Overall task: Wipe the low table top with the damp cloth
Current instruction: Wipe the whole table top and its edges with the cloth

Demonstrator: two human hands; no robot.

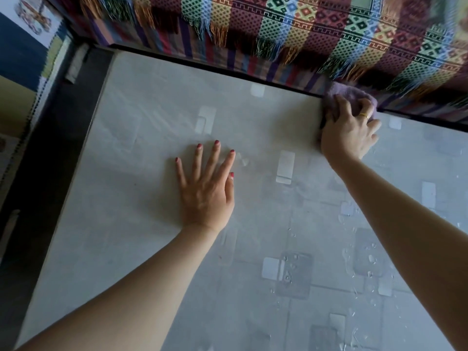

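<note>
The low table top (141, 173) is being wiped at its far edge. The left hand (206, 192) lies flat, fingers straight. The right hand (348, 130) grips the damp cloth (352, 96), fingers curled over it. Next, I think, the cloth must sweep toward the water drops (367, 262) nearer.

My cloth (350, 101) is lilac; the table (141, 198) pale grey with faint square blocks; the fringed throw (304, 34) multicoloured, diamond-patterned stripes.
</note>
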